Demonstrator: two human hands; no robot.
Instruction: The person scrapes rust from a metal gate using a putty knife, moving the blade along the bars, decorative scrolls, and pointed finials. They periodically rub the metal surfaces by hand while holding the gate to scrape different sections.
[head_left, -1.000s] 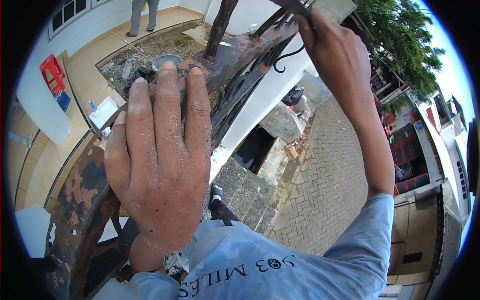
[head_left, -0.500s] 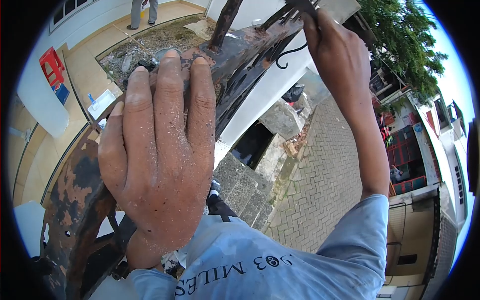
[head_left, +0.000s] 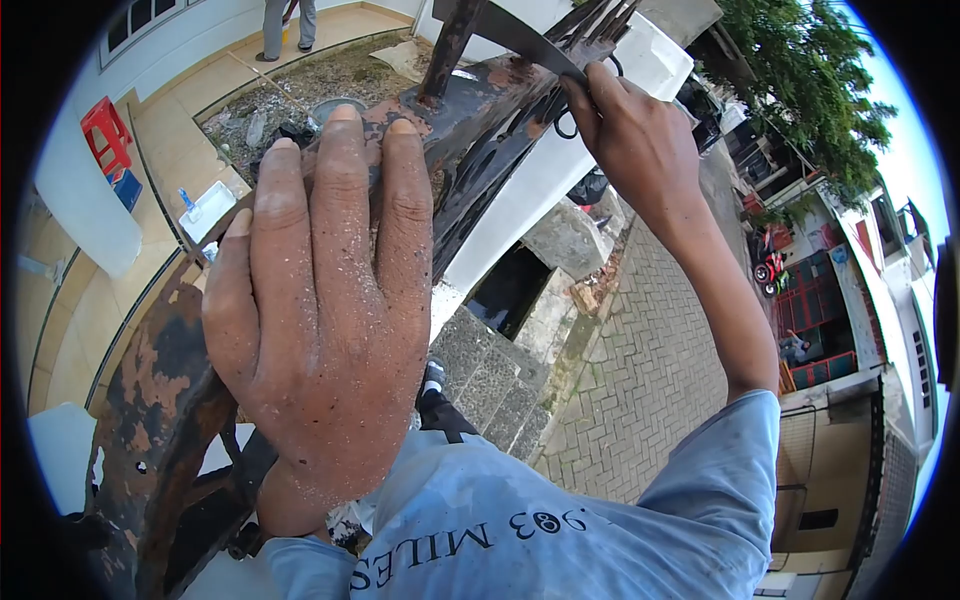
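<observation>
Flakes and pale dust cover the back of my left hand (head_left: 330, 310), which lies with fingers stretched out over a rusty metal fence (head_left: 150, 380) with peeling dark paint. My right hand (head_left: 640, 145) is closed on the near end of a dark, flat metal blade (head_left: 515, 38). The blade runs up and left from my fingers, close above the fence's top rail (head_left: 480, 95) and beside an upright metal post (head_left: 450, 50). Bare reddish patches show on the rail. My left palm is hidden.
Below the fence, a white wall ledge (head_left: 510, 200) borders a paved street (head_left: 640, 370) and a dark drain opening (head_left: 510, 290). On the tiled porch are a red stool (head_left: 105, 130) and a white tray (head_left: 208, 212). A person in grey trousers (head_left: 275, 30) stands at the back.
My right hand has come down and slightly left, bringing the blade into fuller view over the rail. My left hand has hardly moved.
</observation>
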